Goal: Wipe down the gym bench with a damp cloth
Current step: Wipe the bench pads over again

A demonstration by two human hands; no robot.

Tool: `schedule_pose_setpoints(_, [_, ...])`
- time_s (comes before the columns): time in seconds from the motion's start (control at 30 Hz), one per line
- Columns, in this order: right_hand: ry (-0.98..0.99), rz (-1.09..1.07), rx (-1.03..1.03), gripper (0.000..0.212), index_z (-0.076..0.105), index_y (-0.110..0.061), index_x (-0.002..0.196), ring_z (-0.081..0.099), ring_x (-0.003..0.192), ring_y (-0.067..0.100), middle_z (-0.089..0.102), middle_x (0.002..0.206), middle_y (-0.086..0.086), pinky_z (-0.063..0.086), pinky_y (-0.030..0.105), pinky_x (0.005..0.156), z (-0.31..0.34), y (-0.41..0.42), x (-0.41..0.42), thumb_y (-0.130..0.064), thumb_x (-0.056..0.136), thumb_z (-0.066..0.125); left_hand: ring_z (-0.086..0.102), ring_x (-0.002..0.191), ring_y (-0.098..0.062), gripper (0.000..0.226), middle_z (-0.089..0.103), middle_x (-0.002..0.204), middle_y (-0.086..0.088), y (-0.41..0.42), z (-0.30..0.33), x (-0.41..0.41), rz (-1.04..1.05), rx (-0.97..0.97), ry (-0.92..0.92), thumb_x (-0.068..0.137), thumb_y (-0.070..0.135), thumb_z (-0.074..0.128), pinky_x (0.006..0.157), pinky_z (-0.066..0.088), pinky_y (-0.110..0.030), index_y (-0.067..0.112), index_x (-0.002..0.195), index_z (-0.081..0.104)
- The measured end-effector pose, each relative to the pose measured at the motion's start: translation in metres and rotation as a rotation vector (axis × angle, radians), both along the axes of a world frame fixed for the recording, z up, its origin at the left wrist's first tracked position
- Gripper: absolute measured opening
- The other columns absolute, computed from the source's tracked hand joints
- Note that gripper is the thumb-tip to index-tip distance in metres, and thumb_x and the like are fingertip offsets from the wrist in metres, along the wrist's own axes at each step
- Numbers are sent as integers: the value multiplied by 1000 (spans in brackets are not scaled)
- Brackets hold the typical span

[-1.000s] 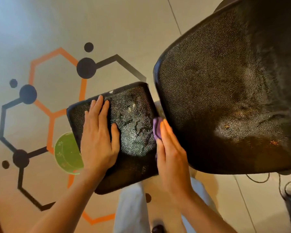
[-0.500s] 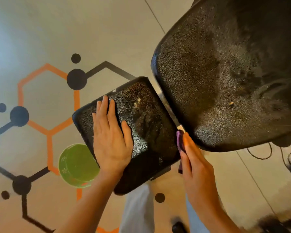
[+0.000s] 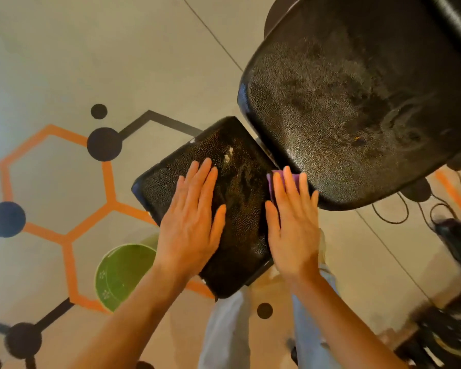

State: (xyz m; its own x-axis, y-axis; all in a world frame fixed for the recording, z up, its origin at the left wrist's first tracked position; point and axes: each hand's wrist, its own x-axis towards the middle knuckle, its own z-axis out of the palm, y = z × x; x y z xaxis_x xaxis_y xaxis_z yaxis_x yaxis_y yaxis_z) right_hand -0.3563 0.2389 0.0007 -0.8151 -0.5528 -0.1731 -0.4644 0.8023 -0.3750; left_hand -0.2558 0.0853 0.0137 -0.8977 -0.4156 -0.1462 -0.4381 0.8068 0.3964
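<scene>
Seen from the head camera, looking steeply down, two black padded parts of a gym bench fill the middle and upper right. The smaller seat pad [image 3: 234, 187] sits tilted as a diamond shape, its pebbled surface showing pale smears and two small whitish flecks near its upper half. The larger back pad [image 3: 357, 102] rises to the upper right, dull and streaked, its lower edge just beside the seat pad with a narrow gap between them.

The left hand [image 3: 190, 225] lies flat on the seat pad, fingers [image 3: 197, 179] straight and close together, palm down, gripping nothing. The right hand [image 3: 294, 227] is also flat, fingers straight, pressing a purple cloth [image 3: 273, 183] at the seat pad's right edge, by the gap under the back pad (only a small fold of cloth shows past the fingertips and along the index finger).

Below the seat pad on the left stands a green bucket [image 3: 120, 275], partly hidden by the left forearm. The floor [image 3: 91, 49] is pale tile with painted orange hexagons and black dots and lines. Light trouser legs [image 3: 224, 334] show at the bottom centre. Dark cables [image 3: 394, 211] loop on the floor at the right, beside blurred dark equipment I cannot make out.
</scene>
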Motion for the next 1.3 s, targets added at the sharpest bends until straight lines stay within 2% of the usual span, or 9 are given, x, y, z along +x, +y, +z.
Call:
schedule_pose_setpoints(0.13, [70, -162, 75, 52, 23, -17, 151, 9, 149, 21, 19, 159, 6, 14, 46, 120, -1, -14, 42, -32, 101, 22, 20, 149, -22, 54, 30, 158, -11, -8, -6, 7, -151, -69, -2, 101, 31, 32, 122, 17, -42, 6, 149, 34])
schedule_pose_setpoints(0.33, [81, 212, 95, 51, 30, -15, 149, 21, 147, 19, 25, 158, 1, 29, 47, 114, 1, 11, 46, -31, 100, 30, 25, 148, -24, 51, 33, 156, -12, -7, -5, 6, -147, -71, 39, 99, 21, 34, 121, 22, -45, 4, 147, 36])
schedule_pose_setpoints(0.5, [30, -214, 114, 55, 20, -6, 151, 7, 149, 26, 13, 160, 12, 15, 49, 119, -1, -27, 21, -27, 101, 27, 28, 147, -25, 50, 35, 155, -12, -6, -5, 5, -148, -47, 64, 99, 17, 36, 121, 22, -45, 2, 146, 37])
schedule_pose_setpoints(0.63, [38, -23, 55, 61, 25, -4, 149, 15, 148, 27, 17, 159, 14, 19, 43, 117, 18, -22, 99, -24, 94, 43, 28, 147, -25, 52, 35, 155, -12, -7, -4, 5, -158, -7, 61, 96, 15, 37, 122, 19, -42, 2, 146, 38])
schedule_pose_setpoints(0.77, [40, 102, 84, 60, 28, -6, 149, 17, 147, 27, 20, 158, 14, 19, 44, 119, 4, -13, 49, -30, 95, 41, 27, 147, -25, 54, 34, 155, -12, -7, -3, 4, -137, -15, 21, 93, 12, 39, 123, 16, -42, 3, 147, 36])
schedule_pose_setpoints(0.97, [-29, -313, 13, 64, 19, 0, 150, 2, 149, 29, 10, 159, 18, 12, 47, 120, 6, -53, 65, -20, 96, 46, 31, 145, -27, 51, 36, 154, -12, -9, -5, 3, -132, -17, 13, 95, 13, 36, 119, 24, -49, 1, 144, 39])
schedule_pose_setpoints(1.07, [-35, -203, -44, 66, 27, 1, 148, 13, 148, 30, 19, 157, 18, 19, 45, 117, 20, -50, 112, -16, 92, 58, 31, 145, -26, 50, 36, 153, -12, -10, -5, 3, -134, 3, 16, 96, 14, 34, 119, 25, -50, 1, 144, 39])
schedule_pose_setpoints(1.17, [7, -122, 25, 62, 25, 1, 148, 12, 148, 31, 17, 158, 20, 15, 46, 119, 4, -36, 73, -17, 94, 50, 31, 145, -27, 52, 36, 153, -13, -10, -3, 3, -151, -6, 15, 94, 11, 37, 119, 24, -50, 0, 144, 39])
schedule_pose_setpoints(1.3, [19, -493, 29, 58, 19, 2, 149, 7, 148, 32, 12, 158, 21, 13, 50, 120, -8, -51, 24, -20, 98, 33, 31, 145, -29, 51, 36, 153, -15, -12, -4, 6, -188, 5, 48, 95, 11, 39, 121, 22, -48, -1, 144, 39])
